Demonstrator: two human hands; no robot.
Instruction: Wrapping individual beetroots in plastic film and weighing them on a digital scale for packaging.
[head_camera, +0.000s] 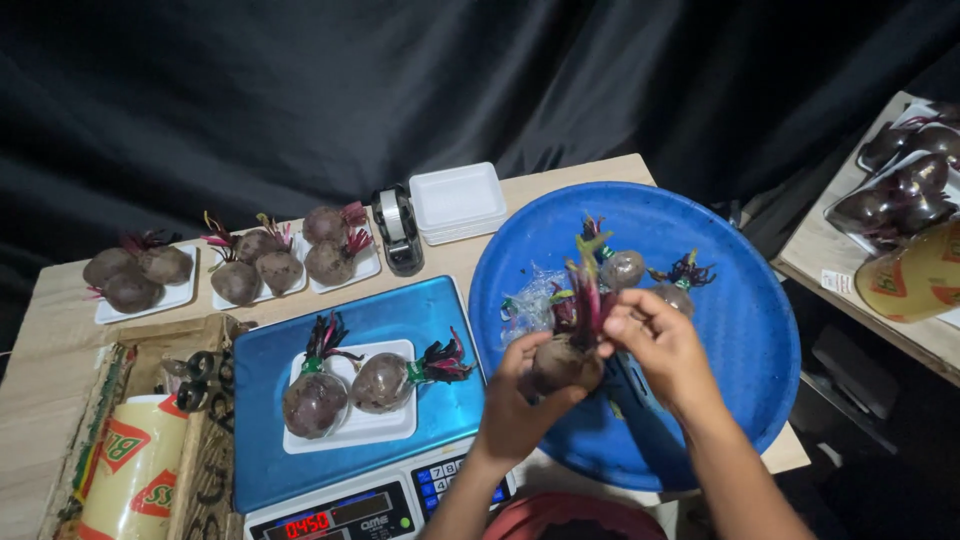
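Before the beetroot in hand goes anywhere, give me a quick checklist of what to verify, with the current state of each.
1. Grip on the held beetroot: left hand cups it from below, right hand pinches at the stalks. Ok.
2. White foam tray sits fully on the blue scale platform. Ok.
3. Free room on that tray: two beetroots fill most of it. Not ok.
4. Scale display lit. Ok.
5. Spare stacked trays nearby. Ok.
6. Blue basin holds more beetroots. Ok.
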